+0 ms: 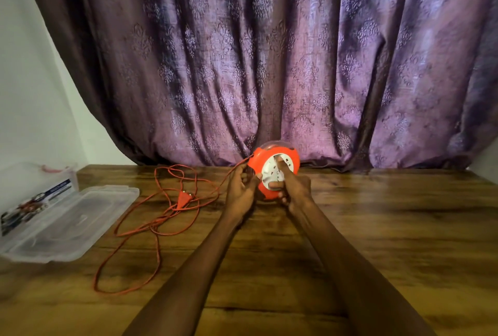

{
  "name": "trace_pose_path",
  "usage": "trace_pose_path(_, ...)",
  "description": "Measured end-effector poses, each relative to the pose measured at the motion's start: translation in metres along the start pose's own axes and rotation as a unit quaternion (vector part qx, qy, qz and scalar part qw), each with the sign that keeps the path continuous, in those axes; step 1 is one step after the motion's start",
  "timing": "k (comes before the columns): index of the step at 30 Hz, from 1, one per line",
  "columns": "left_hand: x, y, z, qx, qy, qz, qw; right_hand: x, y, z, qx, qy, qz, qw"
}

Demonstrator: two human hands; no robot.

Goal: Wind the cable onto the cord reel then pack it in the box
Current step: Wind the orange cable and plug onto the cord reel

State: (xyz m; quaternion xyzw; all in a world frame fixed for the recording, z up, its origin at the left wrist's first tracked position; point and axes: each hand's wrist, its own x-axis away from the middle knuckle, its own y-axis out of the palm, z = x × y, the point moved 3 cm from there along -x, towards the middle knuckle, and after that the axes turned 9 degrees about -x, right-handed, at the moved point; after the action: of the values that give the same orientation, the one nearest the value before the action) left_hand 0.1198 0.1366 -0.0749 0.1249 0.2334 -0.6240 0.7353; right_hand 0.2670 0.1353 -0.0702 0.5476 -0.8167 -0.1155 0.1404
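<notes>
My two forearms reach out over the wooden table (377, 228) toward its far edge. Near me on the left, the loose orange cable (129, 249) lies in slack loops on the wood, and farther along it the plug (183, 197) rests among the tangle. Beside that, at the left edge, sits the clear plastic lid (72, 222), flat on the table, with the clear box (35, 187) just behind it, a printed label on its side.

My left hand (241, 193) curls against the left side of the reel (275, 171), and the cable runs taut past its fingers into the reel's rim. My right hand (293, 190) grips the reel from the front, index finger up across the white socket face, thumb on its lower edge. The reel stands on edge, face toward me.

Behind it hangs a purple patterned curtain (296, 52), with a pale wall (27, 79) at left.
</notes>
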Motion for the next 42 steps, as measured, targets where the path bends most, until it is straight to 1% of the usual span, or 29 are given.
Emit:
trace_pose_path(2, -0.005, -0.008, -0.002, 0.014, -0.02, 0.012, 1.0, -0.002, -0.005, -0.004, 0.133, -0.084, -0.009, 0.988)
trace_pose_path(3, -0.008, -0.011, -0.003, 0.031, -0.037, 0.011, 0.999, -0.002, -0.009, -0.007, 0.239, -0.155, 0.004, 0.959)
trace_pose_path(4, -0.011, -0.014, -0.005, 0.048, -0.053, 0.007, 0.997, -0.004, -0.012, -0.011, 0.339, -0.25, 0.015, 0.907)
trace_pose_path(5, -0.014, -0.018, -0.005, 0.054, -0.067, 0.005, 0.996, -0.003, -0.012, -0.015, 0.397, -0.363, 0.002, 0.843)
trace_pose_path(7, -0.018, -0.023, -0.006, 0.07, -0.086, 0.001, 0.994, 0.001, -0.009, -0.016, 0.452, -0.538, -0.091, 0.706)
trace_pose_path(8, -0.019, -0.026, -0.006, 0.082, -0.098, -0.002, 0.992, 0.003, -0.007, -0.014, 0.476, -0.579, -0.134, 0.648)
trace_pose_path(9, -0.02, -0.028, -0.005, 0.088, -0.11, -0.008, 0.99, 0.004, -0.005, -0.012, 0.501, -0.591, -0.162, 0.612)
trace_pose_path(11, -0.022, -0.031, -0.006, 0.099, -0.126, -0.026, 0.987, 0.008, 0.001, -0.012, 0.539, -0.588, -0.186, 0.574)
trace_pose_path(13, -0.021, -0.032, -0.002, 0.113, -0.136, -0.046, 0.983, 0.011, 0.005, -0.009, 0.573, -0.582, -0.182, 0.548)
trace_pose_path(16, -0.017, -0.028, 0.002, 0.106, -0.128, -0.052, 0.985, 0.014, 0.005, -0.012, 0.601, -0.595, -0.13, 0.517)
trace_pose_path(17, -0.015, -0.027, 0.002, 0.097, -0.12, -0.048, 0.987, 0.014, 0.005, -0.013, 0.614, -0.589, -0.101, 0.516)
trace_pose_path(18, -0.012, -0.025, 0.003, 0.088, -0.109, -0.042, 0.989, 0.015, 0.006, -0.013, 0.624, -0.575, -0.067, 0.526)
trace_pose_path(19, -0.01, -0.022, 0.002, 0.076, -0.097, -0.036, 0.992, 0.015, 0.008, -0.013, 0.627, -0.55, -0.031, 0.551)
trace_pose_path(20, -0.008, -0.019, 0.002, 0.063, -0.087, -0.03, 0.994, 0.016, 0.009, -0.013, 0.617, -0.516, 0.004, 0.594)
trace_pose_path(21, -0.007, -0.016, 0.002, 0.046, -0.074, -0.02, 0.996, 0.016, 0.009, -0.012, 0.593, -0.466, 0.034, 0.656)
trace_pose_path(23, -0.004, -0.011, 0.001, 0.024, -0.044, -0.009, 0.999, 0.009, 0.007, -0.008, 0.502, -0.313, 0.071, 0.803)
trace_pose_path(25, -0.003, -0.007, 0.0, 0.013, -0.024, -0.016, 1.0, 0.005, 0.006, -0.004, 0.33, -0.149, 0.043, 0.931)
trace_pose_path(26, -0.003, -0.005, 0.0, 0.008, -0.015, -0.022, 1.0, 0.004, 0.008, -0.001, 0.214, -0.086, 0.009, 0.973)
trace_pose_path(27, -0.002, -0.005, 0.001, 0.002, -0.007, -0.026, 1.0, 0.001, 0.009, 0.002, 0.124, -0.037, -0.017, 0.991)
trace_pose_path(28, -0.002, -0.004, 0.001, -0.001, 0.0, -0.026, 1.0, -0.002, 0.009, 0.005, 0.077, -0.01, -0.026, 0.997)
trace_pose_path(30, -0.002, -0.006, -0.001, 0.013, -0.01, -0.019, 1.0, -0.006, 0.007, 0.01, 0.072, -0.014, -0.033, 0.997)
trace_pose_path(32, -0.003, -0.009, -0.005, 0.047, -0.035, -0.012, 0.998, -0.007, 0.002, 0.006, 0.132, -0.077, -0.016, 0.988)
trace_pose_path(34, -0.006, -0.015, -0.008, 0.065, -0.05, 0.002, 0.997, -0.009, -0.008, -0.005, 0.258, -0.171, 0.04, 0.95)
trace_pose_path(35, -0.007, -0.018, -0.008, 0.076, -0.057, 0.004, 0.995, -0.01, -0.011, -0.01, 0.277, -0.218, 0.061, 0.934)
trace_pose_path(36, -0.008, -0.02, -0.007, 0.092, -0.069, 0.003, 0.993, -0.012, -0.013, -0.013, 0.267, -0.252, 0.053, 0.929)
trace_pose_path(37, -0.008, -0.021, -0.007, 0.109, -0.085, -0.001, 0.99, -0.015, -0.014, -0.015, 0.226, -0.261, 0.012, 0.938)
trace_pose_path(39, -0.008, -0.023, -0.007, 0.143, -0.111, -0.011, 0.983, -0.02, -0.013, -0.014, 0.112, -0.204, -0.107, 0.967)
trace_pose_path(40, -0.008, -0.022, -0.007, 0.155, -0.122, -0.015, 0.98, -0.019, -0.013, -0.012, 0.084, -0.189, -0.148, 0.967)
trace_pose_path(42, -0.007, -0.021, -0.007, 0.164, -0.138, -0.029, 0.976, -0.018, -0.015, -0.014, 0.113, -0.242, -0.158, 0.951)
